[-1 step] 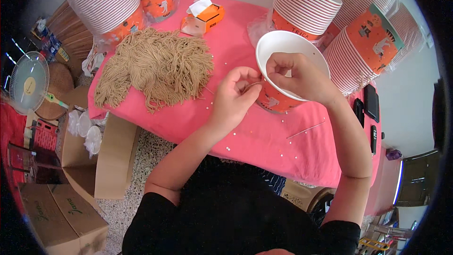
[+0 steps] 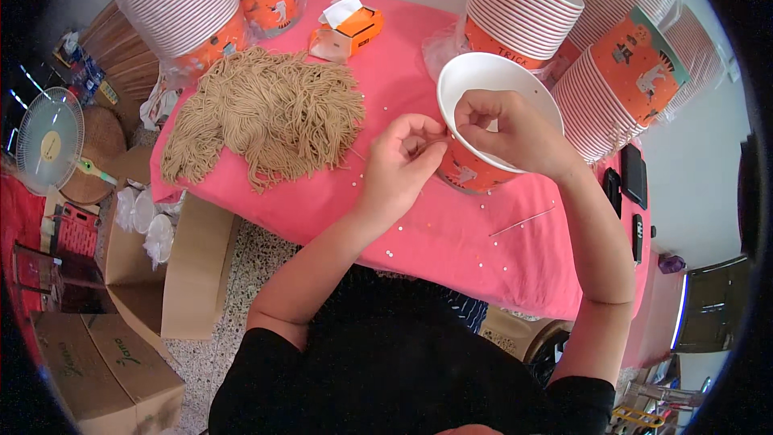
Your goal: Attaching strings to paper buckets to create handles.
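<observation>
1. One orange and white paper bucket (image 2: 471, 173) stands upright on the desk (image 2: 435, 250), between the two hands. Its open top faces up.
2. The left hand (image 2: 407, 157) is by the outside of the bucket, on its left side. Its thumb and finger tips are close together near the rim. I cannot tell if they hold something thin.
3. The right hand (image 2: 515, 133) reaches over the rim, and its curled fingers are inside the top of the bucket. I cannot tell what they hold.
4. One thin stick (image 2: 522, 223) lies on the pink cloth that covers the desk, near the bucket.
5. At least eight tiny white dots (image 2: 390, 254) are spread over the cloth. They are too small to count well.
6. One big, messy pile of tan strings (image 2: 266, 113) lies left of the bucket. There are too many strings to count.
7. One orange tissue box (image 2: 360, 26) sits behind the pile, with one white tissue poking out.
8. Two tall stacks of buckets (image 2: 173, 4) stand at the back left. At least three more stacks (image 2: 523, 8) are at the back right.
9. Three dark things (image 2: 634, 176) lie at the right edge of the desk.
10. One open cardboard box (image 2: 193, 274) is on the left, below the desk.
</observation>
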The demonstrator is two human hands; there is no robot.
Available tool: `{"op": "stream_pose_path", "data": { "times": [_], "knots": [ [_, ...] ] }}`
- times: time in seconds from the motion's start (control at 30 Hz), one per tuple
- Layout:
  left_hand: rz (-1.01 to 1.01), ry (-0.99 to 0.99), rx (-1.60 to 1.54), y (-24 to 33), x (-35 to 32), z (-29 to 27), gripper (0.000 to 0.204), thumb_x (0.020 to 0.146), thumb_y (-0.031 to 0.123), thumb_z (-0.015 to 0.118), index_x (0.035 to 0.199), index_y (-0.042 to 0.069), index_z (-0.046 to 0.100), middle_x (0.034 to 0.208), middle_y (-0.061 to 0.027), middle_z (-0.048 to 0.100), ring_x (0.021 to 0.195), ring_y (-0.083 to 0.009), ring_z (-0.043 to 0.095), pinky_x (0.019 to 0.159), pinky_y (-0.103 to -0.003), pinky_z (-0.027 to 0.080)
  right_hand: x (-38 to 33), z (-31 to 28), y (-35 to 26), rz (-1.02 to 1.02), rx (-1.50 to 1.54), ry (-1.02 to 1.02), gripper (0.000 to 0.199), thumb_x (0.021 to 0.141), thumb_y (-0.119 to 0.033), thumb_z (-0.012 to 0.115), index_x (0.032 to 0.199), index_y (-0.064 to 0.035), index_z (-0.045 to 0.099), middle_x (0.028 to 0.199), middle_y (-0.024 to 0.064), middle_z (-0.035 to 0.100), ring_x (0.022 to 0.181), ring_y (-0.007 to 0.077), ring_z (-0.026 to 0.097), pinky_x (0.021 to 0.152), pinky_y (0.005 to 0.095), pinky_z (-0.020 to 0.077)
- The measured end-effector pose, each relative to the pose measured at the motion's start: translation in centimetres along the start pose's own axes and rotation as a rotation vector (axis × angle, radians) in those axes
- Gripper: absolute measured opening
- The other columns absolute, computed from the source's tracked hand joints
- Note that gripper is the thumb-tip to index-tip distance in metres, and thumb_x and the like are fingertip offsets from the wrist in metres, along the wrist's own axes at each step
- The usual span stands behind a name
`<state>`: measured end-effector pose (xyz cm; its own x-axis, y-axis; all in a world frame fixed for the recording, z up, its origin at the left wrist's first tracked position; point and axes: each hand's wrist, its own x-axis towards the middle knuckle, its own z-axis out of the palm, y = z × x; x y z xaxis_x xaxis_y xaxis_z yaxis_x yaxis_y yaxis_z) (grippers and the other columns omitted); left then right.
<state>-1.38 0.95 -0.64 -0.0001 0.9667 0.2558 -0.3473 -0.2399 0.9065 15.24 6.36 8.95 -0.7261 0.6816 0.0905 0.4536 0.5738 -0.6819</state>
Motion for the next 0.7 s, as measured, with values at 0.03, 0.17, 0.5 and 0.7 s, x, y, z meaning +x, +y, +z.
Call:
{"op": "stream_pose_path", "data": {
  "times": [0.03,0.17,0.5,0.7],
  "knots": [
    [0.008,-0.005,0.037,0.0,0.1,-0.2,0.016,0.086,-0.004,0.060,0.101,0.000,0.055,0.083,0.0002,0.058,0.067,-0.0023,0.051,0.054,-0.017,0.040,-0.1,0.0,0.1,-0.012,-0.001,0.002,0.001,0.083,-0.001,0.057,0.082,-0.0006,0.056,0.075,-0.0021,0.054,0.072,0.0062,0.052,0.068,0.0228,0.0441],
    [0.066,0.023,0.146,0.4,0.0,0.0,0.006,0.085,-0.002,0.062,0.091,-0.003,0.061,0.074,0.0006,0.061,0.065,-0.0026,0.055,0.056,-0.018,0.044,-0.3,-0.2,0.1,-0.021,0.010,0.002,0.001,0.083,-0.002,0.058,0.083,-0.0002,0.058,0.076,-0.0017,0.056,0.073,0.0065,0.053,0.069,0.0228,0.0443],
    [0.132,0.037,0.249,0.1,-0.1,0.0,0.005,0.082,-0.001,0.065,0.085,-0.002,0.061,0.071,0.0004,0.062,0.062,-0.0027,0.055,0.053,-0.019,0.043,-0.5,-0.3,0.0,0.005,0.022,-0.005,0.003,0.083,-0.001,0.058,0.085,0.0008,0.059,0.077,-0.0006,0.057,0.073,0.0068,0.054,0.069,0.0229,0.0450],
    [0.137,0.029,0.323,1.1,0.2,0.2,0.005,0.081,0.000,0.065,0.083,-0.002,0.061,0.070,-0.0002,0.062,0.061,-0.0026,0.056,0.053,-0.019,0.044,-0.5,-0.3,-0.2,0.024,0.007,-0.004,0.003,0.083,-0.001,0.058,0.085,0.0008,0.060,0.077,-0.0007,0.058,0.073,0.0066,0.054,0.069,0.0227,0.0453]
  ]
}}
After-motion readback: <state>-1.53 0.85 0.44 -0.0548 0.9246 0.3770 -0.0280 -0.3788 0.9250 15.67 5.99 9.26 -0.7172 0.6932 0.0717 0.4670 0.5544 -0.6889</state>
